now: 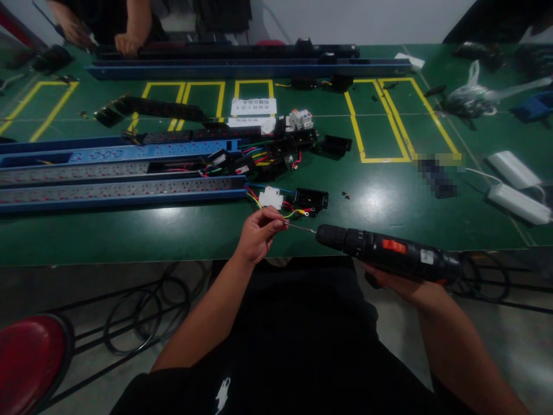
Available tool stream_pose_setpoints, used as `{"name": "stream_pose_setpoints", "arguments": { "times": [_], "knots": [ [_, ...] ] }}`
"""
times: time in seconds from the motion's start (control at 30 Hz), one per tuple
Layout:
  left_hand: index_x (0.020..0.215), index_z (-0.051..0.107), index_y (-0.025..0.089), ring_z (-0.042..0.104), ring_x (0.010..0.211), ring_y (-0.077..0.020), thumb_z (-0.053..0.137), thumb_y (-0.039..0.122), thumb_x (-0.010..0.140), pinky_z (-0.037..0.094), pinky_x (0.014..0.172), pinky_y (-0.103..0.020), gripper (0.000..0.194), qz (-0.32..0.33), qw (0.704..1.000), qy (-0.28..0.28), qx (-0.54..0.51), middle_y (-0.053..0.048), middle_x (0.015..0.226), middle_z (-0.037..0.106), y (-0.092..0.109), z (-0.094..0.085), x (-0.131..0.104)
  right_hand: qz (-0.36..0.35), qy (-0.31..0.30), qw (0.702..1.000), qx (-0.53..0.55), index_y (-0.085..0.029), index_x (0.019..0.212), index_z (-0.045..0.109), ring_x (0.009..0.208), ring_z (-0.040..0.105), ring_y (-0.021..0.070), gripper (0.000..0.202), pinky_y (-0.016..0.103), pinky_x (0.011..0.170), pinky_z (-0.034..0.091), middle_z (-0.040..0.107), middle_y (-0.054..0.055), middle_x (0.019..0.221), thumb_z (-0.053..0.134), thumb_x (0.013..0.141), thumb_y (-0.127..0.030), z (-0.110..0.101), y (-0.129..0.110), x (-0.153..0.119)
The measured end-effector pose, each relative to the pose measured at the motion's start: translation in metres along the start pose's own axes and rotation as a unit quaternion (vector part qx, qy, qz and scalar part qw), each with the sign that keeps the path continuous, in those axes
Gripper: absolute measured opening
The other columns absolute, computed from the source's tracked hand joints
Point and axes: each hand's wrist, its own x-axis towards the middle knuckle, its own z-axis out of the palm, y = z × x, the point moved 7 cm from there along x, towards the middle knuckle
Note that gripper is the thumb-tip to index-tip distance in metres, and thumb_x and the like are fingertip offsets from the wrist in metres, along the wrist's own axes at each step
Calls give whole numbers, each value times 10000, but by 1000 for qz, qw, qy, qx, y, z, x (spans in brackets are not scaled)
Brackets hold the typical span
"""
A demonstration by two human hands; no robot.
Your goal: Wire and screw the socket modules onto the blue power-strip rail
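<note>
One green counter (194, 233), glossy where light pools on it, spreads out in front of the left grip (261, 233) and the right grip (404, 285), with a grey floor (86, 294) below and a pale wall (324, 20) past its far edge. Yellow outlines (384, 160) mark its surface ahead of both grips. A long blue channel (242, 69) lies well beyond the left grip, a co-worker's hands (128, 43) near its left end. Three socket strips (129, 193) run side by side, leftward from just beyond the left grip. Far to that grip's left, a red stool (30, 360) stands near looped black cables (133, 320) under the counter. A black power drill (389, 249) points toward the left grip at the counter's near edge, its partly hidden handle wrapped by the right grip. Two white adapters (518, 204) lie beyond and right of the right grip; paper labels (254, 106) lie farther out past the left. Just beyond the left grip sits a black housing (311, 199). Thumb and fingers of the left grip pinch the end of a thin metal bit (300, 227) extending from the drill. Tiny loose pieces (345, 195), too small to identify, lie beyond the gap between the grips.
</note>
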Motion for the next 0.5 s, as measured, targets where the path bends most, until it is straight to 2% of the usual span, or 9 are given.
{"name": "stream_pose_setpoints", "arguments": {
  "times": [0.1, 0.27, 0.4, 0.5],
  "knots": [
    [821, 722, 232, 730, 823, -103, 1011, 342, 720, 649, 764, -222, 325, 33, 999, -2, 9, 22, 854, 641, 9, 3, 1, 25, -30, 999, 18, -265, 892, 731, 746, 665, 193, 415, 420, 791, 677, 606, 64, 711, 654, 835, -669, 4, 7, 3],
    [823, 664, 240, 736, 835, -97, 997, 369, 739, 643, 728, -194, 367, 64, 998, 24, 18, 36, 870, 617, 16, 4, -2, 16, 3, 1000, 15, -246, 904, 729, 810, 680, 189, 422, 434, 825, 675, 684, 71, 867, 700, 797, -654, 2, 9, 7],
    [832, 677, 241, 752, 855, -77, 1003, 349, 741, 641, 737, -141, 355, 40, 998, 29, -40, 45, 892, 625, 14, 6, -6, 31, 10, 996, 86, -231, 968, 732, 806, 699, 166, 375, 356, 757, 674, 707, 60, 876, 765, 818, -573, 5, 7, 5],
    [833, 681, 228, 757, 842, -68, 1014, 329, 730, 639, 733, -119, 362, 32, 996, 42, -76, 51, 888, 635, 12, 7, -8, 3, 16, 993, 114, -204, 995, 739, 792, 707, 139, 354, 283, 728, 663, 714, 49, 863, 813, 822, -504, 4, 5, 4]
  ]
}}
